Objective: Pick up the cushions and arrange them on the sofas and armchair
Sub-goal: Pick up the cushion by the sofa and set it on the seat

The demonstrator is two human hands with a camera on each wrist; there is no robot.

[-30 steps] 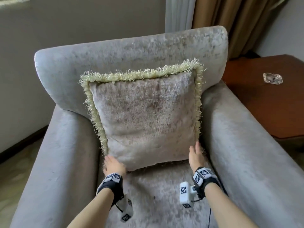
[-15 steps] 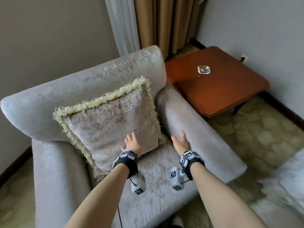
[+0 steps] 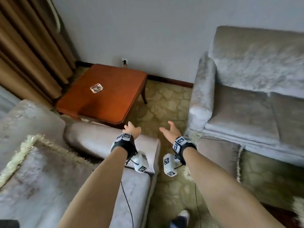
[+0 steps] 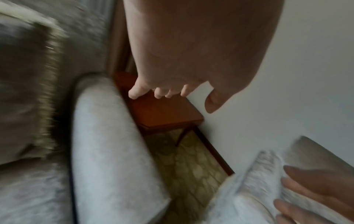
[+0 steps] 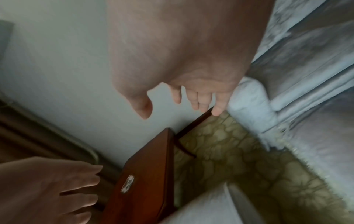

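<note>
A beige cushion with a pale fringe [image 3: 34,163] leans in the grey armchair [image 3: 105,139] at the lower left; it is a blur in the left wrist view [image 4: 25,91]. My left hand [image 3: 131,129] hovers empty above the armchair's right arm, fingers relaxed [image 4: 162,94]. My right hand [image 3: 168,130] is spread open over the carpet and holds nothing [image 5: 184,104]. A second fringed cushion [image 3: 218,155] lies on the floor in front of the grey sofa [image 3: 246,104], partly hidden by my right forearm.
A red-brown side table [image 3: 107,97] with a glass ashtray [image 3: 96,88] stands in the corner between armchair and sofa. Brown curtains [image 3: 24,46] hang at the left. Patterned carpet [image 3: 164,109] shows between the furniture. Another fringe [image 3: 298,206] shows at the lower right edge.
Both hands have let go of the cushion on the armchair and swung right, off the seat. The view has turned right, bringing the sofa and the floor cushion into sight.
</note>
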